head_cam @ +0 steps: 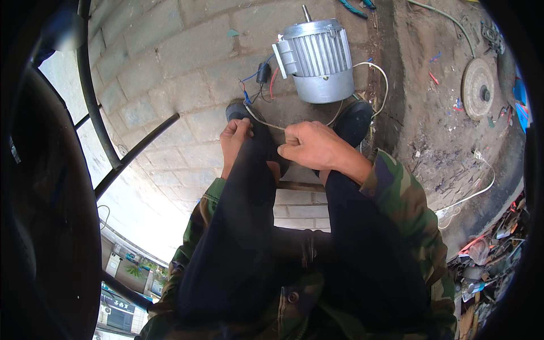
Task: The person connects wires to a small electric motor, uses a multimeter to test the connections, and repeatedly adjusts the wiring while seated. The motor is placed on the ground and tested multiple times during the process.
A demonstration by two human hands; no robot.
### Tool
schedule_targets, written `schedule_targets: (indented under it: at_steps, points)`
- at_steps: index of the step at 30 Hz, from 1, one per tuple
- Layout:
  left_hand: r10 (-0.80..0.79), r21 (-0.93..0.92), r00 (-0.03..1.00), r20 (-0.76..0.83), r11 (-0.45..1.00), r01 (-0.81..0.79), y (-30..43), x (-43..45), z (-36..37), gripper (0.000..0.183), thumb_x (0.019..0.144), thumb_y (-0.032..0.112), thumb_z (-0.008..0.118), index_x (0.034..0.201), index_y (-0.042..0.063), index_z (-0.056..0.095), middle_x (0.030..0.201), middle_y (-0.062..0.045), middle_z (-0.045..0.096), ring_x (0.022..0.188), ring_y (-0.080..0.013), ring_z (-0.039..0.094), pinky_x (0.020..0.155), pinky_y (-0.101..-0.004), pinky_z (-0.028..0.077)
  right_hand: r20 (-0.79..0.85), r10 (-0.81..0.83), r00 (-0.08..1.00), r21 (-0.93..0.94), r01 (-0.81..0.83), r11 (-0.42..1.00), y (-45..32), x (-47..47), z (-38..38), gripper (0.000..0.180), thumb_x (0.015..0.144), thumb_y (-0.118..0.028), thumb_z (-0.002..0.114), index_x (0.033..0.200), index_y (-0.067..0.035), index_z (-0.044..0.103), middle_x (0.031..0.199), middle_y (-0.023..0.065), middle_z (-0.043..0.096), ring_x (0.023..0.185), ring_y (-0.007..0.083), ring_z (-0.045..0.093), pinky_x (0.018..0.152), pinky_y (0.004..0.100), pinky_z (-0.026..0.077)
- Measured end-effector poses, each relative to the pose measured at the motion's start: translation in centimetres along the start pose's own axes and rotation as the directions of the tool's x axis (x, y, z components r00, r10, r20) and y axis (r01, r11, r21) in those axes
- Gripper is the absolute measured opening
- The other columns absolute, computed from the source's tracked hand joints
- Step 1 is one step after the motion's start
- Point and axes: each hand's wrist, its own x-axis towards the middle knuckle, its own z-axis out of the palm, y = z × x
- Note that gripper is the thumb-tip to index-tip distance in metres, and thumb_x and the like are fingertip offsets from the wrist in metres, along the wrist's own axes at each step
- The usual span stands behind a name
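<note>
My right hand [312, 146] is closed on a pale electrical cable [272, 126] above the space between my shoes. Its end, with blue and red wire tips, lies by my left shoe. My left hand [236, 135] is beside my left knee, thumb against the fingers; whether something thin is between them cannot be told. Beyond my shoes a silver electric motor [319, 61] with a finned housing stands on the paving, shaft upward. A black cylindrical capacitor [263, 73] with blue and dark wires lies left of it, near a red wire [273, 83].
At the right are a round abrasive wheel [478, 89], a white cable [471, 195] and a heap of mixed scrap [488, 259]. Teal-handled pliers [355, 7] lie at the top. Dark metal bars [136, 155] stand at the left. Wire scraps litter the dirt.
</note>
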Motion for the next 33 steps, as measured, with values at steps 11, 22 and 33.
schedule_targets:
  at_steps: [11, 22, 33]
  points:
    - [-0.028, 0.019, 0.999, 0.029, 0.999, 0.028, 0.1, 0.4, -0.4, 0.02, 0.101, 0.02, 0.072, 0.085, 0.008, 0.07, 0.072, 0.001, 0.066, 0.061, -0.0049, 0.053, 0.058, -0.0223, 0.04, -0.037, -0.043, 0.998, 0.014, 0.043, 0.999, 0.2, -0.1, 0.3, 0.035, 0.087, -0.029, 0.074, 0.077, 0.002, 0.061, 0.07, 0.0182, 0.064, 0.068, 0.0352, 0.067, 0.065, 0.0462, 0.05]
    - [-0.019, 0.041, 0.999, 0.046, 0.999, 0.018, 0.0, 0.5, -1.2, 0.014, 0.101, 0.019, 0.072, 0.094, 0.007, 0.07, 0.074, -0.001, 0.067, 0.061, -0.0069, 0.057, 0.058, -0.0224, 0.044, 0.001, 0.004, 1.0, -0.029, -0.004, 1.0, -0.4, -0.1, 0.0, 0.034, 0.085, -0.029, 0.068, 0.081, 0.005, 0.066, 0.08, 0.0257, 0.069, 0.08, 0.0444, 0.069, 0.073, 0.0512, 0.052]
    - [0.229, -0.064, 0.973, 0.018, 0.972, -0.227, 5.9, 1.3, -1.1, 0.01, 0.101, 0.014, 0.07, 0.098, 0.005, 0.069, 0.08, -0.002, 0.068, 0.067, -0.0093, 0.06, 0.063, -0.0232, 0.046, -0.008, -0.002, 1.0, -0.044, 0.002, 0.999, -0.2, 0.1, 0.3, 0.035, 0.088, -0.032, 0.071, 0.081, 0.002, 0.064, 0.077, 0.023, 0.068, 0.078, 0.042, 0.068, 0.072, 0.0503, 0.051]
